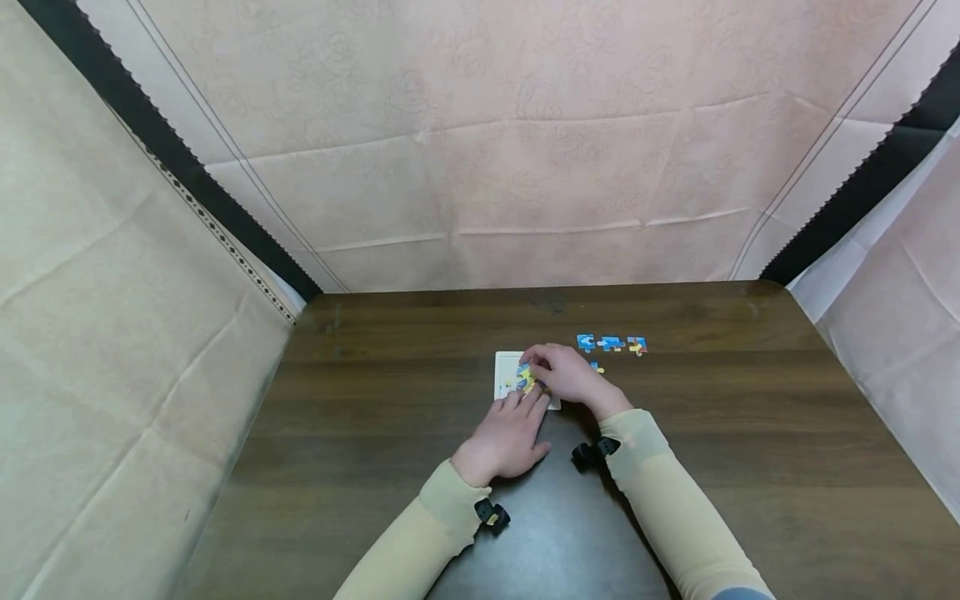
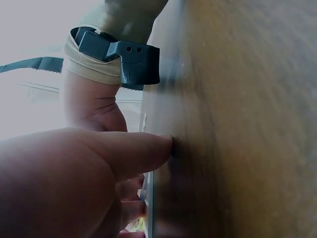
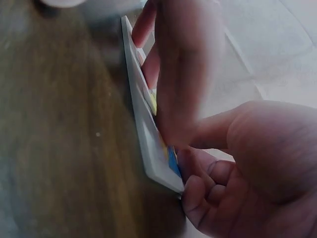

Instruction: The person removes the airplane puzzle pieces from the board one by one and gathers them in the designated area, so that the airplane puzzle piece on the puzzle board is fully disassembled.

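A small white puzzle board (image 1: 507, 363) lies on the table, partly filled with blue and yellow puzzle pieces (image 1: 524, 377). Flat with fingers extended, my left hand (image 1: 506, 437) rests its fingertips on the near part of the board; its thumb touches the tabletop in the left wrist view. From the right, my right hand (image 1: 567, 372) reaches over the board with curled fingers and pinches a puzzle piece low against it. A blue patch (image 3: 173, 162) shows beside its fingertips in the right wrist view. The fingers of both hands hide much of the board.
Three loose puzzle pieces (image 1: 611, 343) lie in a row beyond the right hand, and another piece (image 1: 596, 367) peeks out beside that hand. The brown wooden table (image 1: 390, 350) is bordered by pale cloth walls (image 1: 525, 192) at the back and sides.
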Available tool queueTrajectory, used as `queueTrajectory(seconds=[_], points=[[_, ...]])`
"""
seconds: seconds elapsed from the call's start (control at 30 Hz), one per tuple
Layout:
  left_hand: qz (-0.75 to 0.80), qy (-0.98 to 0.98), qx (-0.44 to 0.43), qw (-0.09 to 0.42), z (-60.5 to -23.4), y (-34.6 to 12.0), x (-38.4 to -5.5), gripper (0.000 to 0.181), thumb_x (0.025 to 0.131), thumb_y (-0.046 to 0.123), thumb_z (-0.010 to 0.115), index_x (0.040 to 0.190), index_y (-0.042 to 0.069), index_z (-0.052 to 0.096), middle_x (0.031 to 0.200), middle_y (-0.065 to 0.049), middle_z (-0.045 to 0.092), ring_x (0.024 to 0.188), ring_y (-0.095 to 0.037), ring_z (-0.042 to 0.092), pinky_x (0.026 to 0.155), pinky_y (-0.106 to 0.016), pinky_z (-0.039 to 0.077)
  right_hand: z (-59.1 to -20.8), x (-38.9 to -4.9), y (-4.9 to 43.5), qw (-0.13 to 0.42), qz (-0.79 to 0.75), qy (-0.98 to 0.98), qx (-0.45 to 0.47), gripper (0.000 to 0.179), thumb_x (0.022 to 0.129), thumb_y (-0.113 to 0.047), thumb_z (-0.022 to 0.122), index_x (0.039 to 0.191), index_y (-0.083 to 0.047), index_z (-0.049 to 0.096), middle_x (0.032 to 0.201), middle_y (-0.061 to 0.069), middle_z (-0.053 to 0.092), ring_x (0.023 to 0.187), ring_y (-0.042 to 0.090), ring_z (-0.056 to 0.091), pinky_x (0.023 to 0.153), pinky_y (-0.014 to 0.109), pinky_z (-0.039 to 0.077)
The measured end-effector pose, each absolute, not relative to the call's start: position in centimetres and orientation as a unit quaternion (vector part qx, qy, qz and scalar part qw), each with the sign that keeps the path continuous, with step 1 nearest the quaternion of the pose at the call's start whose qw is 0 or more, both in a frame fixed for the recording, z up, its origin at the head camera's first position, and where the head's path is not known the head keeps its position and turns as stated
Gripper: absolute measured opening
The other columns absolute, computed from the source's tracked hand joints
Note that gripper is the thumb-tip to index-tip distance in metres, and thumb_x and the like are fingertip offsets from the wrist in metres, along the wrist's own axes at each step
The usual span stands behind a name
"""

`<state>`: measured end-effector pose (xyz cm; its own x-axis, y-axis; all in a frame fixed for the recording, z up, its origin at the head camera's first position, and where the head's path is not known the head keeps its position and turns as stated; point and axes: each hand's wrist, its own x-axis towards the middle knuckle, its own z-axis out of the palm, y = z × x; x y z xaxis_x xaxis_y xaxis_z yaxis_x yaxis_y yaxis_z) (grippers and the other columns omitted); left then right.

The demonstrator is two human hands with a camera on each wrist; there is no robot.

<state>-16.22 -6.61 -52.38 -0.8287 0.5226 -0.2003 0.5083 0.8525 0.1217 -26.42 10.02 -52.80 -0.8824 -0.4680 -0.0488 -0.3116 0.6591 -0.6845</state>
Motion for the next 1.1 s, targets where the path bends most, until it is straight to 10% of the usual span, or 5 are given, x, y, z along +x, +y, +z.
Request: queueTrajectory(seconds=[1.1], points=[[0.035,0.956,0.268,0.117,-51.5,-6.5,-15.9,0.079,0.108,0.051,0.059,0.17,0.01,0.032,0.178,-0.004,0.022,0.155,-0.026,0.03,0.124,-0.047,0.032,-52.5,-26.6,10.5,0.098,-0.376,0.888,-0.244,0.017,0.107,-0.014,0.066,0.122,-0.016,0.074,0.096,-0.001,0.069,0.083,0.017,0.063,0.077,0.038,0.054]])
